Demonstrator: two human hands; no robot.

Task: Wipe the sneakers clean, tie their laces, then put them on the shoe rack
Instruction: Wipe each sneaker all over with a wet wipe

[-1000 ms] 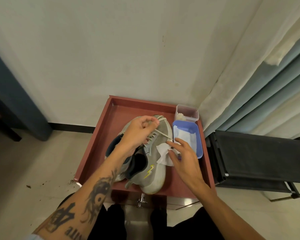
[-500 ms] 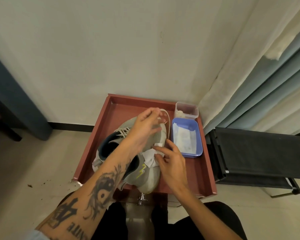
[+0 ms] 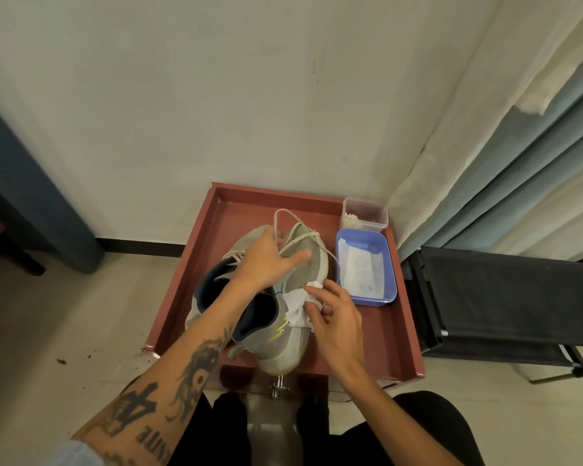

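Grey sneakers point(image 3: 280, 349) lie side by side at the centre of the frame on a red-brown tray point(image 3: 249, 210), toes toward the wall. The left hand point(image 3: 268, 262) rests on the forefoot of the pair with the thumb extended; its fingers bend over the far side next to the laces point(image 3: 303, 237), and it cannot be told whether they grip a strand. The right hand point(image 3: 335, 319) pinches a white wipe point(image 3: 295, 306) between thumb and fingers and holds it against the side of the right-hand sneaker, near the collar. The laces form a loose loop beyond the toes and show no knot. A blue tub point(image 3: 367, 242) holding more wipes stands on the tray just right of the sneakers, with a clear box point(image 3: 366, 215) behind it. The black rack point(image 3: 502, 297) stands at the right of the frame, apart from the tray, with no shoe visible on it. Judged from this layout, the task is at the first stage: wiping is in progress on one sneaker. It cannot be told how much of either sneaker is already clean. Tying both pairs of laces and transfer to the rack remain to be done.
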